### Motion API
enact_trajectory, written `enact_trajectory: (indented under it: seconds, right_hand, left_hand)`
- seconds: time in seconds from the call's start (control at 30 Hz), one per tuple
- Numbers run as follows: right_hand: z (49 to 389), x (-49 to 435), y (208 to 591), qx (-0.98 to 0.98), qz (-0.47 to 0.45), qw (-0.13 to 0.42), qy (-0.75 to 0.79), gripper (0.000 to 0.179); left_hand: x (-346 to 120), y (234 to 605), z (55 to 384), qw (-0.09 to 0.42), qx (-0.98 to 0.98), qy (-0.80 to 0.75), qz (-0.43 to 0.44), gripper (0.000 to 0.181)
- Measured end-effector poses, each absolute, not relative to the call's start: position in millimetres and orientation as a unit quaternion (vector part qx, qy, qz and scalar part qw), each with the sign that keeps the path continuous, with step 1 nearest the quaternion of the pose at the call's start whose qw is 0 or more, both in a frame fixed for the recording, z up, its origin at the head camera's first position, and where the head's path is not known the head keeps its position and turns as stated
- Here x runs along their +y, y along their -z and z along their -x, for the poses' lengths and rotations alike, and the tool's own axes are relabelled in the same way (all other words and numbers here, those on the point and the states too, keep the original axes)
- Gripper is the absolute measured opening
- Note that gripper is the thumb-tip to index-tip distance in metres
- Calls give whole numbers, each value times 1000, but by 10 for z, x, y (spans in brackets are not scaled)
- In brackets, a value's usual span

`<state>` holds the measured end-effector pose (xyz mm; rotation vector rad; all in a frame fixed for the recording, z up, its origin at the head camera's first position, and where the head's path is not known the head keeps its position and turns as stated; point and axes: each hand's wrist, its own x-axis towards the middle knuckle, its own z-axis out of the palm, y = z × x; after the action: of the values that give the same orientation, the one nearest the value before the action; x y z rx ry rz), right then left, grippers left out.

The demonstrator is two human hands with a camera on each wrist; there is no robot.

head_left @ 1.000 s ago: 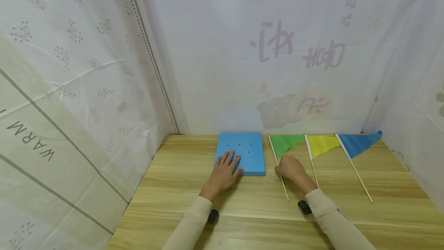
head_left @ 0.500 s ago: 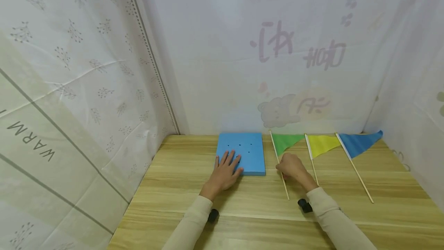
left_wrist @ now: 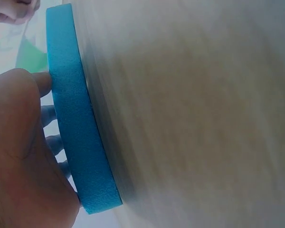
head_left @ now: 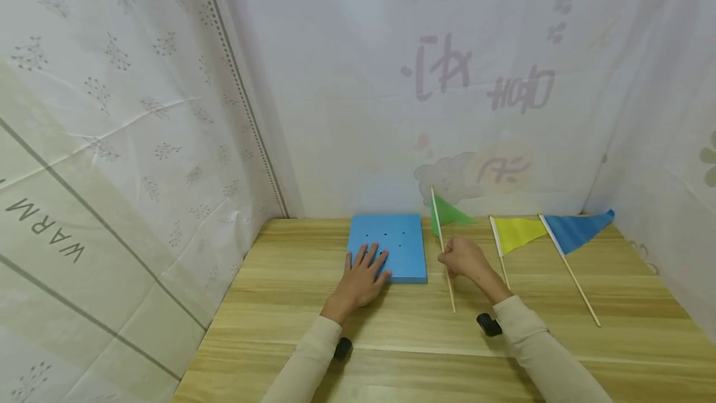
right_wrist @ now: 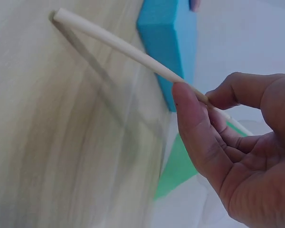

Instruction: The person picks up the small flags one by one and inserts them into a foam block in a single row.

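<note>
My left hand (head_left: pixel 360 278) rests with spread, straight fingers on the front left of a blue foam block (head_left: pixel 405 260), whose top has several small dark holes. In the left wrist view the thumb lies along the upper edge of the foam block (left_wrist: pixel 78 109). Just right of the block, my right hand (head_left: pixel 467 261) pinches the wooden stick of a green pennant flag (head_left: pixel 447 211) between thumb and index finger. The flag is tilted with its top raised, and in the right wrist view the lower end of the stick (right_wrist: pixel 109 40) is close over the table beside its shadow.
A yellow pennant flag (head_left: pixel 517 234) and a blue pennant flag (head_left: pixel 578 230) lie on the wooden table (head_left: pixel 419 353) to the right. The right forearm passes over the yellow flag's stick. Patterned curtains (head_left: pixel 347 111) close off the back and sides.
The right hand has lifted the green flag's cloth end off the table and shifted it slightly left; its stick stands steeper. The left hand has stayed on the block.
</note>
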<state>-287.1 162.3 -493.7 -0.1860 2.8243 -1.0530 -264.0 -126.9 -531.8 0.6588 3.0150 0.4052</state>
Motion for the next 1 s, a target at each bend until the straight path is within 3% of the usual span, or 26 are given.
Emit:
enact_trajectory:
  seconds: [0.53, 1.0]
  right_hand:
    - [3026, 1399, 4640, 927, 86, 5, 364, 10]
    - [3256, 1106, 4327, 923, 125, -70, 357, 6]
  left_hand:
    - [-1257, 5341, 2674, 20, 971, -129, -202, 63]
    - [-1225, 5297, 2655, 18, 971, -128, -202, 63]
